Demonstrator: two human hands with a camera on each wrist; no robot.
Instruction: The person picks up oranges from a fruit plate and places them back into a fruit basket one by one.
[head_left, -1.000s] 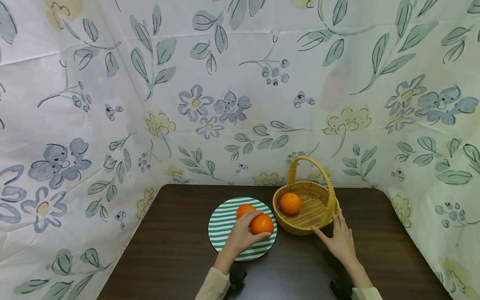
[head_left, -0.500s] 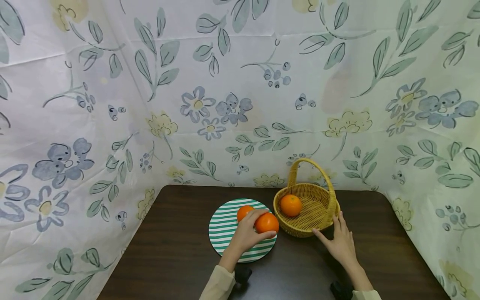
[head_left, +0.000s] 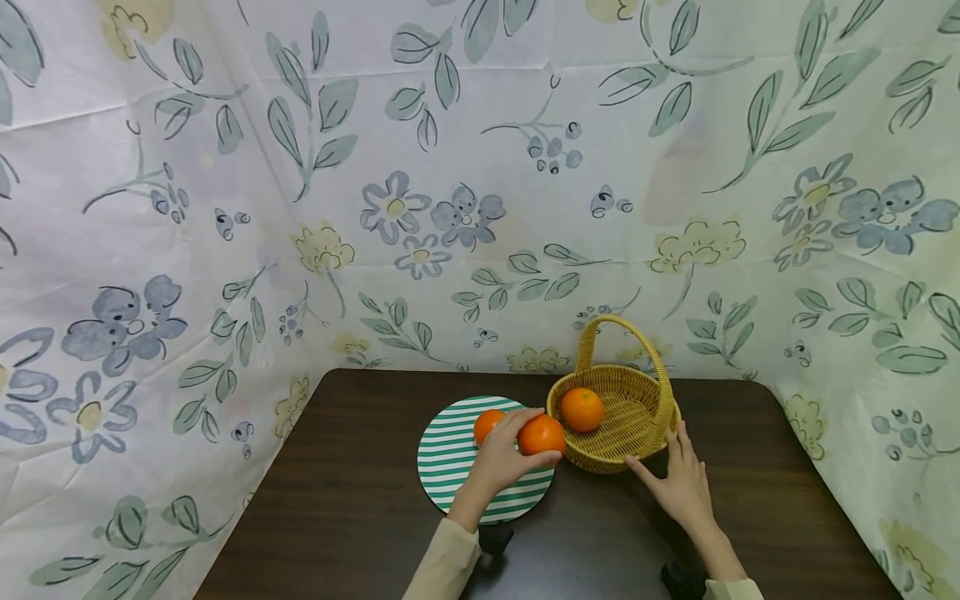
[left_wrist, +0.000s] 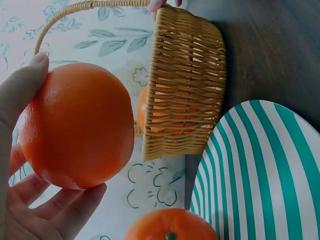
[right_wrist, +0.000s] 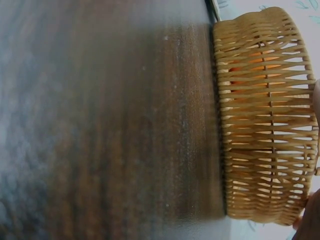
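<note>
My left hand (head_left: pixel 497 464) holds an orange (head_left: pixel 542 435) between thumb and fingers, above the right edge of a green-and-white striped plate (head_left: pixel 441 460). Behind that hand a second orange (head_left: pixel 487 423) lies on the plate; its green stem end shows in the left wrist view. A yellow wicker basket (head_left: pixel 602 464) with an arched handle stands right of the plate, with one orange (head_left: pixel 582 410) inside, near its left wall. With fingers spread and fairly straight, my right hand (head_left: pixel 684 485) touches the basket's front right rim. The right wrist view catches only bits of that hand.
Everything stands on a dark brown wooden table (head_left: pixel 337 500). A floral cloth (head_left: pixel 480 167) hangs behind it and along both sides. The basket's handle (head_left: pixel 624 322) rises above its rim. Dark wrist-worn devices show at both wrists.
My left hand has carried its orange rightward and slightly up, from over the plate towards the basket's left side. My right hand and the basket keep their places.
</note>
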